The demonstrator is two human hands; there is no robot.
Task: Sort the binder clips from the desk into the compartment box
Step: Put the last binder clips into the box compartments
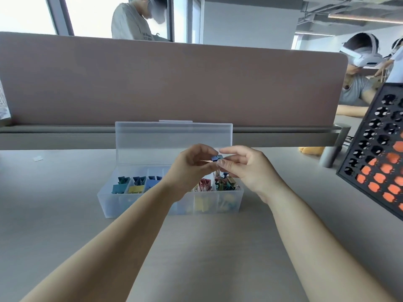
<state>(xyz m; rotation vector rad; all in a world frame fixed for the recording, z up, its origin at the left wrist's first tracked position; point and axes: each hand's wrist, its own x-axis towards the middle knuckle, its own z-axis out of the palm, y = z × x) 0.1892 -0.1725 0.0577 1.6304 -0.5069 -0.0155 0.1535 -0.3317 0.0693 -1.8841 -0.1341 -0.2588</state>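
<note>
Blue clip (217, 158) is pinched between left hand (192, 165) and right hand (247, 168) above the box (109, 205), where sorted clips (137, 185) already lie.

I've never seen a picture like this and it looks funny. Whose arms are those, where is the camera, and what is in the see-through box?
There is no machine here, just a person. The camera sits on their head and looks down, so you see their own two arms reaching forward. The left hand and the right hand together pinch one small blue binder clip over a clear compartment box whose lid stands open. The box rests on a grey desk. Its compartments hold colourful binder clips: teal, yellow, blue, pink, and a mixed heap at the right end. A black panel with holes stands at the right.
</note>
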